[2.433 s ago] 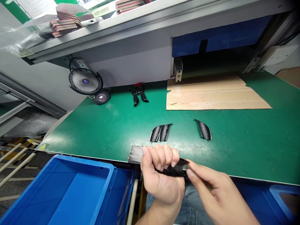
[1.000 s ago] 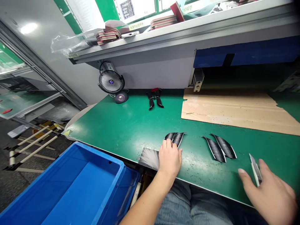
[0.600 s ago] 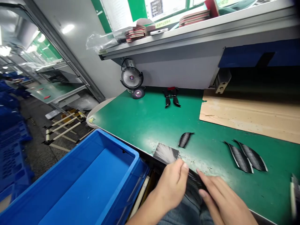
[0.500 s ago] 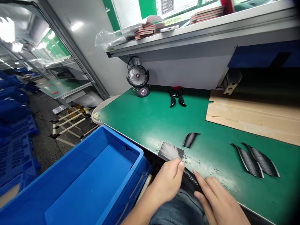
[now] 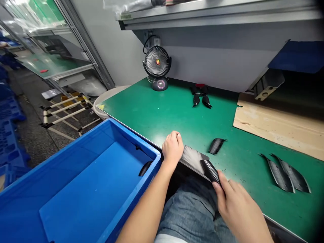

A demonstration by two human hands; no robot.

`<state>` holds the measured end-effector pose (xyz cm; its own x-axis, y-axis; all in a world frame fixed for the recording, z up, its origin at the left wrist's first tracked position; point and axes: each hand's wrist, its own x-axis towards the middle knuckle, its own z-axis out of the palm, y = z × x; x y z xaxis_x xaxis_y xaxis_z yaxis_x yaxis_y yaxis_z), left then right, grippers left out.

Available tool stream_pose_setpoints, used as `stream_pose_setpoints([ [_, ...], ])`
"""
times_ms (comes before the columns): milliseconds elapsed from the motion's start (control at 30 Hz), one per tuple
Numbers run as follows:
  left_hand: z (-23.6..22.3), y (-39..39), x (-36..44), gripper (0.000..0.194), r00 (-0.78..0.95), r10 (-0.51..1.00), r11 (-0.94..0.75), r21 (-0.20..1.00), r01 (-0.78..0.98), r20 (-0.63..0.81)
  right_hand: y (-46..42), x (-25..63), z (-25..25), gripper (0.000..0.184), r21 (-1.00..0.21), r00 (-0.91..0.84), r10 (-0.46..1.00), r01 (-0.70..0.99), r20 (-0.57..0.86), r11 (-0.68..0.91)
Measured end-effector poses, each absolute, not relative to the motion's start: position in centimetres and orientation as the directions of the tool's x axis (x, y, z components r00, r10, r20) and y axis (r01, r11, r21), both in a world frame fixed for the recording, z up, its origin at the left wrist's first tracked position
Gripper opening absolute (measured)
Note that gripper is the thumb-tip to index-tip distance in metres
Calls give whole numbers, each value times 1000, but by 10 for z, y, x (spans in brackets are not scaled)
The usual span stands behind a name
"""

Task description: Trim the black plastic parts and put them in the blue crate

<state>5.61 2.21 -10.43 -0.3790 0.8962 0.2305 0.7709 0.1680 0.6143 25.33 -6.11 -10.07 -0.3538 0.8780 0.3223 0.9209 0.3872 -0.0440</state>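
Your right hand [image 5: 239, 211] pinches a ribbed black piece [image 5: 209, 171], left hand [image 5: 173, 147] curled shut; one piece [image 5: 145, 168] sits in the blue crate [image 5: 134, 137], three more on the green counter [image 5: 157, 108].

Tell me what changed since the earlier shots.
The left hand has let go of its black piece and rests curled beside the streaked grey sheet. The right hand, no knife in view, pinches a black ribbed piece on that sheet. A black piece now lies in the blue bin; one piece remains by the sheet. The two pieces at right and the fan stayed put.
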Motion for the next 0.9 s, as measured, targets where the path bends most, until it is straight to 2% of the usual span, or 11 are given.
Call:
stream_pose_setpoints([
  [233,-113,18,54,22,-471,843,219,634,742,261,-48,248,-88,40,70,-467,831,881,302,469],
  [333,-115,18,53,20,-483,833,217,642,735,271,-53,254,-78,39,160,-525,794,851,307,501],
  [433,-115,18,55,21,-493,823,218,646,731,280,-56,258,-74,47,240,-537,809,840,242,486],
  [600,-113,18,55,23,-490,822,211,643,736,291,-58,262,-99,48,58,-467,813,876,348,479],
  [900,-113,16,53,23,-468,830,200,621,758,304,-38,248,-96,40,133,-593,731,799,336,587],
])
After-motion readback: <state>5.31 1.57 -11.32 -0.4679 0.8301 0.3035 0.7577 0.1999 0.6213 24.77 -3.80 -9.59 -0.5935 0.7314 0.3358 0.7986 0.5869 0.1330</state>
